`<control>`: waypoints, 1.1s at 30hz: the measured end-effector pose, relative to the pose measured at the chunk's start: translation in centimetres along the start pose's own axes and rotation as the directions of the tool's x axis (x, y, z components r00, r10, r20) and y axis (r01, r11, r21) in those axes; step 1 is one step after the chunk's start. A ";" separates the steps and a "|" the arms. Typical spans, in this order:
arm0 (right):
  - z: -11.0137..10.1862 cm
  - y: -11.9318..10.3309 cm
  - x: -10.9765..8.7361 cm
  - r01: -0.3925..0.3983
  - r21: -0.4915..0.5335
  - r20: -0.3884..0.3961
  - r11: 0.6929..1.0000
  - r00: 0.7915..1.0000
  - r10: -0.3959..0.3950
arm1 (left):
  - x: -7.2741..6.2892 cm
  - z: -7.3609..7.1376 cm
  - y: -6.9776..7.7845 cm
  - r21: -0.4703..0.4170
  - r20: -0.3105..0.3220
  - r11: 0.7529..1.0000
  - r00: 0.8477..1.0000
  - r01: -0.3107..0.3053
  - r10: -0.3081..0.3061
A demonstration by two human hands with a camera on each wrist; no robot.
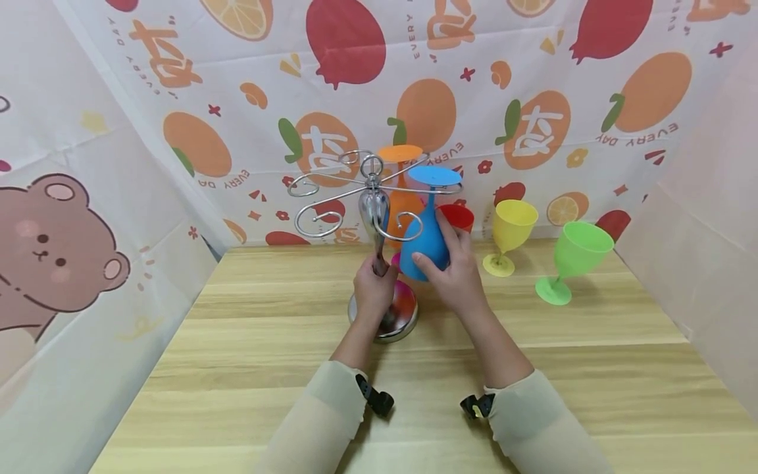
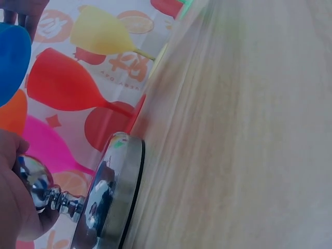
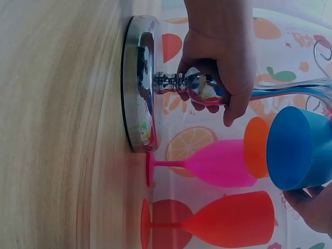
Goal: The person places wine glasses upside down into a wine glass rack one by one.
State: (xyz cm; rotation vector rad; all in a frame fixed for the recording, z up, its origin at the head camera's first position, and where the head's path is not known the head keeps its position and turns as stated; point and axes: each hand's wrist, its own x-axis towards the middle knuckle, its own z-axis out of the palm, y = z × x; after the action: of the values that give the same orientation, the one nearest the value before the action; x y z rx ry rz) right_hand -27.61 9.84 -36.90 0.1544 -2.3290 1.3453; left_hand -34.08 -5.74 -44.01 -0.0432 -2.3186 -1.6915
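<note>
My left hand grips the lower stem of a shiny metal goblet rack, whose round base stands on the table. Curled wire arms spread from the rack's top. With thumb and fingers on either side of the bowl, my right hand holds a blue plastic goblet upside down. Its foot is up at the level of a right-hand wire arm, overlapping it in the head view. Behind, an orange goblet hangs upside down at the rack, partly covered by the blue one.
Upright behind the rack stand a pink goblet and a red goblet, mostly hidden in the head view. Farther right are a yellow goblet and a green goblet. A fruit-print cloth hangs along the table's back edge.
</note>
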 end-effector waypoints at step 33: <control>-1.0 0.9 -1.3 0.000 0.019 0.039 1.000 0.999 0.000 | -0.3 -0.3 -0.5 0.033 0.015 0.999 1.000 -0.009 0.008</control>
State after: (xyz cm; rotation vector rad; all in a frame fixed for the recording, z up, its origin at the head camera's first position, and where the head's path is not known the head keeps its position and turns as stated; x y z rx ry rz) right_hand -26.47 11.00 -37.78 0.1880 -2.3487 1.3761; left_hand -33.76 -6.16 -44.45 -0.0595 -2.3533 -1.6536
